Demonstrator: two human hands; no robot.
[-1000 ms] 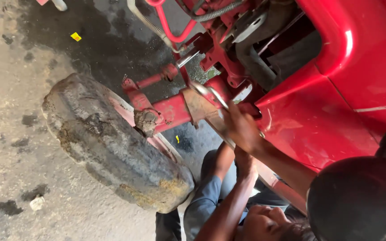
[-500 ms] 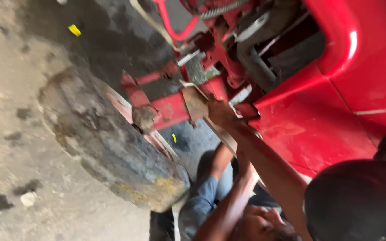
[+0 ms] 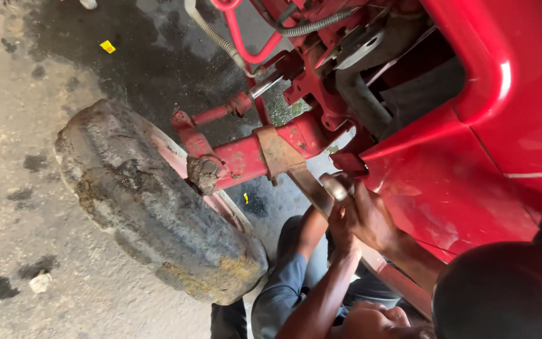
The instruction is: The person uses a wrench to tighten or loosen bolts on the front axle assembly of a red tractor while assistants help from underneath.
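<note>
Dark dome (image 3: 503, 292): near right corner, closest to the camera, rounded. It hides the upper part of a bare forearm.

Co-worker (image 3: 283, 295): lying on the floor under the machine, grey shirt, near centre. One arm is raised toward the bar.

Co-worker's hand (image 3: 341, 231): at the bar, just under the right hand and touching it.

Right hand (image 3: 371, 216): its forearm enters from the near right. The grip is closed, fingers curled round the lower stretch of the bar. Thumb side faces left.

Bar (image 3: 307, 183): rusty flat strip slanting from the axle clamp down to the right. Its lower part lies inside the closed grip and its upper part runs clear to the left of it.

Knob (image 3: 336, 186): grey, round, metal, on the bar at the upper left edge of the fingers and touching them.

Axle (image 3: 246, 158): red beam, left of the bar, ending in a grimy hub.

Wheel (image 3: 152, 201): worn, mud-caked tyre, tilted, left of the axle.

Body panel (image 3: 472, 169): glossy red, right, above the hands.

Hose (image 3: 217, 39): ribbed, grey, far centre, beside a red tube.

Floor (image 3: 26, 188): concrete, left, with a dark oil stain farther off.

Yellow scrap (image 3: 107, 46): on the stain, far left.
</note>
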